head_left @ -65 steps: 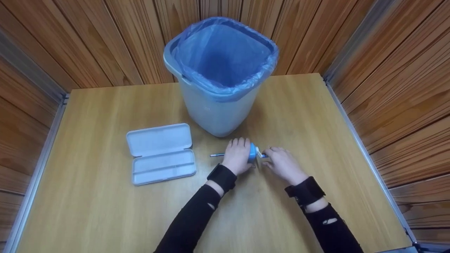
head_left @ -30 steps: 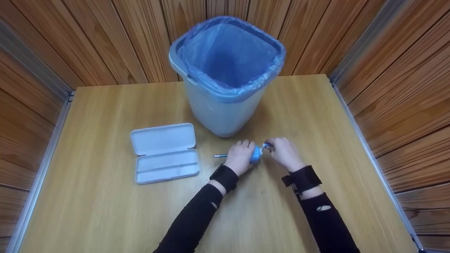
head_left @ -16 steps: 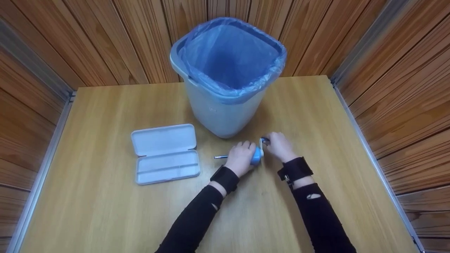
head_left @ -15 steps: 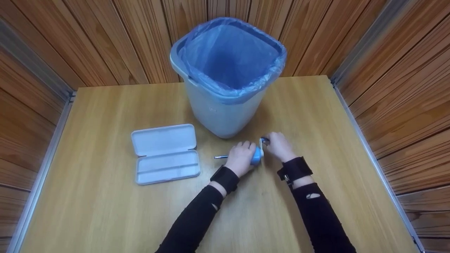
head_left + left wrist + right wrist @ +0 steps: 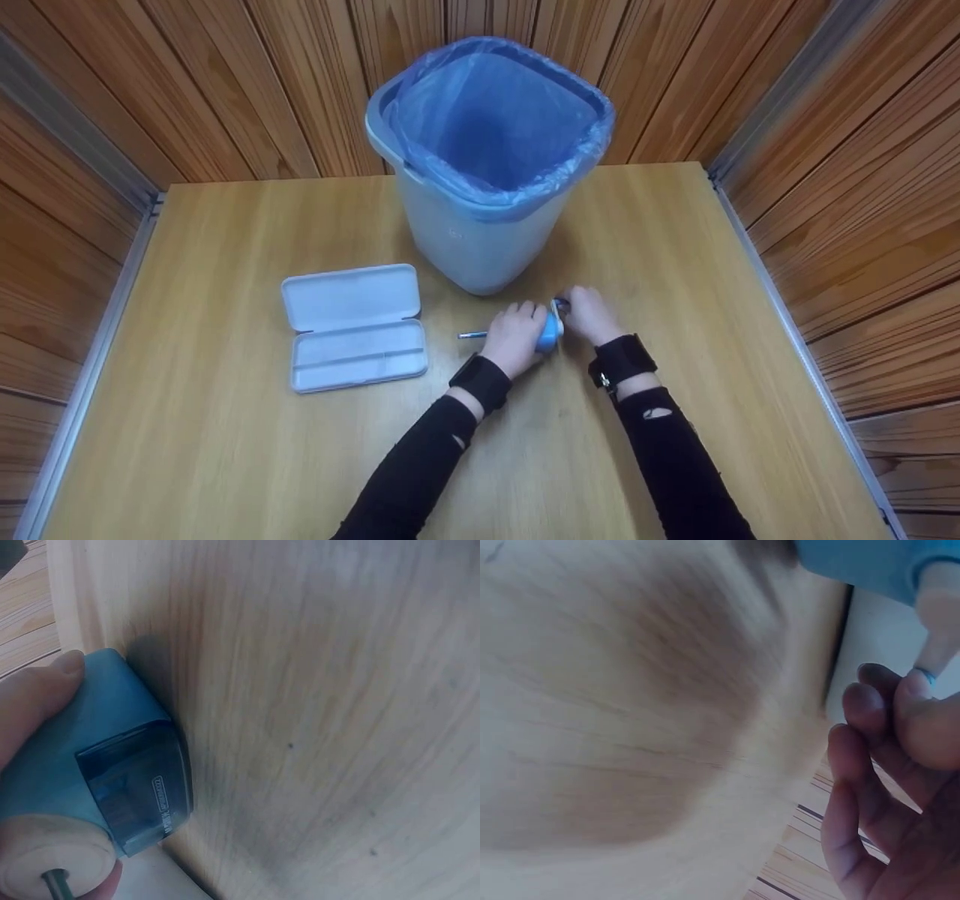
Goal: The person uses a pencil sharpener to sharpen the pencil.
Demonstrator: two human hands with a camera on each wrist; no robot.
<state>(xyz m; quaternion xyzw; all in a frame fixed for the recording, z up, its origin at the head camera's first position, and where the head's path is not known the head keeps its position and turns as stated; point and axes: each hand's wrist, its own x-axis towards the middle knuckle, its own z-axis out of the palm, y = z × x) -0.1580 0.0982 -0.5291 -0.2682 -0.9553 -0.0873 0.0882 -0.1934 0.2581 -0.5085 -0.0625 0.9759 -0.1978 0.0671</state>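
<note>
A blue crank pencil sharpener (image 5: 548, 332) lies on the table, and my left hand (image 5: 513, 339) grips its body from above. The left wrist view shows its dark see-through shavings drawer (image 5: 139, 784) and a pale round pencil mouth. A pencil (image 5: 472, 334) sticks out of that mouth to the left; its other end is hidden inside. At the sharpener's right end, thumb and fingers of my right hand (image 5: 592, 315) pinch the crank handle (image 5: 560, 304). The pale crank arm (image 5: 939, 649) shows in the right wrist view, with the handle mostly hidden by the fingers.
Behind the hands stands a pale bin (image 5: 480, 247) lined with a blue bag (image 5: 495, 112). To the left an opened white pencil case (image 5: 356, 330) lies on the wooden table (image 5: 225, 450). Wood-panelled walls (image 5: 862, 187) enclose the table's back and sides.
My right hand has carried the crank handle from low beside the sharpener up to its far side, and its wrist has shifted left. The left hand keeps its grip on the sharpener.
</note>
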